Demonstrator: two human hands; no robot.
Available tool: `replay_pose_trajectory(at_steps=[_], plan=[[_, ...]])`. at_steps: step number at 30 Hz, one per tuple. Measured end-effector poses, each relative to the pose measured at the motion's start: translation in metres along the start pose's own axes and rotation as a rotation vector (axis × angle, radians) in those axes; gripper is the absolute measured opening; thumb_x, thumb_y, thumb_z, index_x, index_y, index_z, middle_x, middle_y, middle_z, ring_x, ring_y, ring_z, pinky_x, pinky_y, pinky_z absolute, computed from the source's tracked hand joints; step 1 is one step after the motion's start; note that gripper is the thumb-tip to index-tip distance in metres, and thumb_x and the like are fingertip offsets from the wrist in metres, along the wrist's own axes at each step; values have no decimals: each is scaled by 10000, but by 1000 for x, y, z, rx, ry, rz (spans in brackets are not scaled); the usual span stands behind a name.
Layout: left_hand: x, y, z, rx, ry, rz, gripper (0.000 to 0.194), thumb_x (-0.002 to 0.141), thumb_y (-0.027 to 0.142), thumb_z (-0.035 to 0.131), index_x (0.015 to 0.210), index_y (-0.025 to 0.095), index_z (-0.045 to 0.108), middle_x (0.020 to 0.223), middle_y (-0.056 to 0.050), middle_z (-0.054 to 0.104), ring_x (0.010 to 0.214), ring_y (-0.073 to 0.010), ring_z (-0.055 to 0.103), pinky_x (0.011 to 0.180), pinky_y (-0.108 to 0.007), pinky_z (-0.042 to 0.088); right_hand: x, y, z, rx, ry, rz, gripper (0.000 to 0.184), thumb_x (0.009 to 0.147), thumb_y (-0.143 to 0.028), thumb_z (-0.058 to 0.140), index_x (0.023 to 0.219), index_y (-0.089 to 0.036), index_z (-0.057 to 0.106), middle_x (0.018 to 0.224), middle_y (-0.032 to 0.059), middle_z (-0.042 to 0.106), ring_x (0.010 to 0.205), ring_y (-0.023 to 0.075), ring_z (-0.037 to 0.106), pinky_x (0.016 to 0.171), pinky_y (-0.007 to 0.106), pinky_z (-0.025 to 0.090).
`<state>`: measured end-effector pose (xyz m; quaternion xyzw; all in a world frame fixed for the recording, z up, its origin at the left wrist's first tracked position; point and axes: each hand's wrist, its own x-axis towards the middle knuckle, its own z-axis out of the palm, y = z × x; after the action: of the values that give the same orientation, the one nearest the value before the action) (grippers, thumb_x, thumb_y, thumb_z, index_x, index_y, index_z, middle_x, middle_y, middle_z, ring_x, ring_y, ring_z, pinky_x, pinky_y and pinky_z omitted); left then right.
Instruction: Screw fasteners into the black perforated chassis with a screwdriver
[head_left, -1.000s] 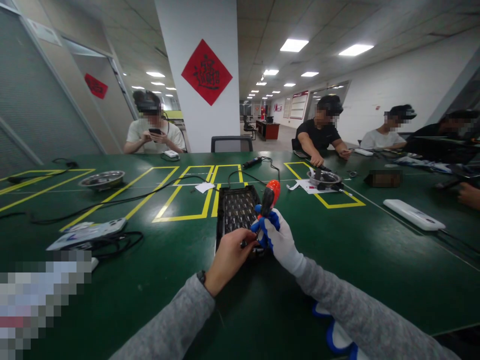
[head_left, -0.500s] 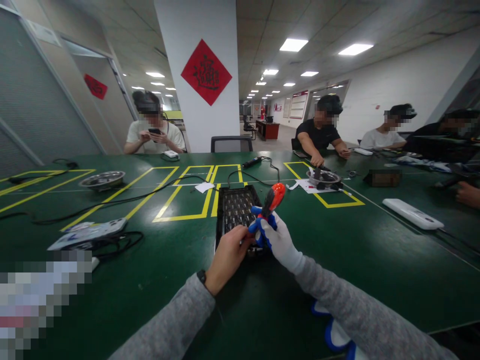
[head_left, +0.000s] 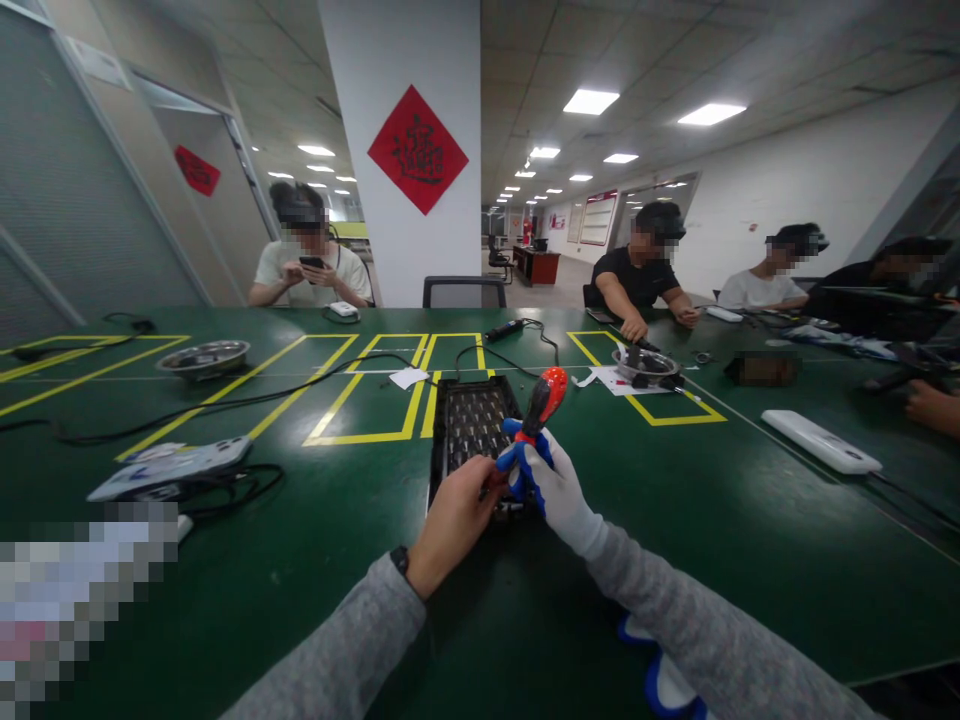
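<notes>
A screwdriver with a red and black handle (head_left: 546,402) points handle-up in my right hand (head_left: 553,482), which wears a white glove with blue fingers. Close against it, my bare left hand (head_left: 463,510) has its thumb and fingers pinched together near the screwdriver's lower end. What the left fingertips grip is hidden. Beneath both hands lies a black case (head_left: 472,425) holding rows of small metal bits. The near part of the case is covered by my hands. Another blue-and-white glove (head_left: 667,685) lies under my right forearm.
Metal bowls stand at the left (head_left: 204,360) and right (head_left: 646,366). A black cable (head_left: 247,408) crosses the green table. A white power bank-like device (head_left: 821,441) lies at right, a flat device (head_left: 172,468) at left. Several people sit around the far side; one reaches to the right bowl.
Both hands stay together over the case with the screwdriver upright. The view has shifted slightly; otherwise little differs.
</notes>
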<state>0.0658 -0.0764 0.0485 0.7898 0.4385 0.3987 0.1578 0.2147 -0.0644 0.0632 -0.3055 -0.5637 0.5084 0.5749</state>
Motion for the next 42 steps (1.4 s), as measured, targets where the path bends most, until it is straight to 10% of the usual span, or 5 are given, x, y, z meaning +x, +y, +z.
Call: replay_pose_trajectory(at_steps=[42], plan=[[0,-1,-1,-6,-52,39,51,794,158,573,788,167,522,767,1,533,674,-133,488,610,-235,383,-1,1,2,-88,38,-59,344,853,-429,488,1103,-195,521,711,-15,546,540,78,454,489,203,404]])
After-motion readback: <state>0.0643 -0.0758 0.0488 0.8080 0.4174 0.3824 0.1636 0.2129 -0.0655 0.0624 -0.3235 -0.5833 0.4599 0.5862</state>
